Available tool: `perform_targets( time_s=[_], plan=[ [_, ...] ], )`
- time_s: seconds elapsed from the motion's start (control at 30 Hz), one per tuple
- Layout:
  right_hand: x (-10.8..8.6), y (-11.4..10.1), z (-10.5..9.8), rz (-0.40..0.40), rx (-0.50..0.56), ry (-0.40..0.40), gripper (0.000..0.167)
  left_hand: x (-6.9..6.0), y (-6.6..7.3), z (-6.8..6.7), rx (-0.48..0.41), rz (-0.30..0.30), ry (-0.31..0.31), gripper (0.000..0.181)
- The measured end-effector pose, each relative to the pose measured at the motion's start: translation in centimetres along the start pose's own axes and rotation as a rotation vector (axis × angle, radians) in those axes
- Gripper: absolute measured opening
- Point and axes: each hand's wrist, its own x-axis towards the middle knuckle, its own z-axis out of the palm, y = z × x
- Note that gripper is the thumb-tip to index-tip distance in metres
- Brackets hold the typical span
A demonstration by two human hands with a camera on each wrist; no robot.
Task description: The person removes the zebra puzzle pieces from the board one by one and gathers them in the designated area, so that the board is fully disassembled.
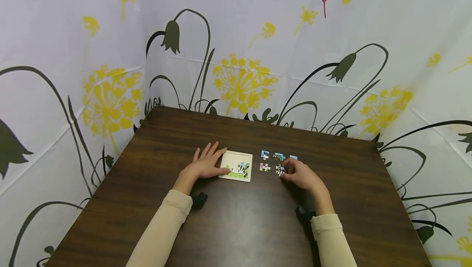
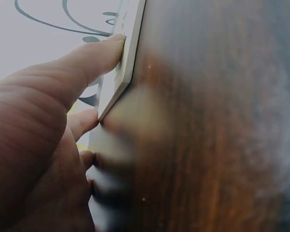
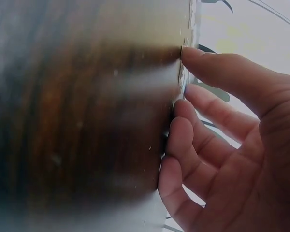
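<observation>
Left grip [image 1: 205, 166]: fingers spread, thumb and fingers apart, thumb on the left rim of the puzzle tray [image 1: 250, 168], another fingertip at its far left corner. Right grip [image 1: 300, 174]: thumb and index finger on opposite edges of a striped piece [image 1: 279, 170], pinching it flat on the desk [image 1: 243, 226], right of the tray and apart from it. Four more loose pieces lay near: one blue and black-and-white [image 1: 265, 155], one green and blue [image 1: 279, 157], one blue [image 1: 293, 157] partly behind the right grip, one pink and green [image 1: 264, 167]. The tray's lower part held joined pieces [image 1: 241, 171]; its upper part was bare.

Risks, as judged: the piece looked thin and gave the fingertips little edge, so it could have slipped or skidded. The right fingers were close to the green and blue and the blue pieces; a low sweep could have knocked them. The left thumb seemed only to press the rim; a light hold could have let the tray slide if pushed. A piece forced in at a wrong turn could have lifted the joined ones.
</observation>
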Motion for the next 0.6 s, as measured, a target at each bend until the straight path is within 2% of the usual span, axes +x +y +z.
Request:
perform_targets(
  time_s=[0.37,0.6],
  plan=[
    [0.2,-0.73,-0.26,0.038,-0.049,0.019,0.037,0.27,-0.04,-0.23,-0.006,0.021,0.027,0.098],
    [-0.2,-0.13,0.13,0.028,-0.016,-0.005,0.04,0.07,-0.08,0.17,-0.009,0.014,-0.011,0.098]
  ],
)
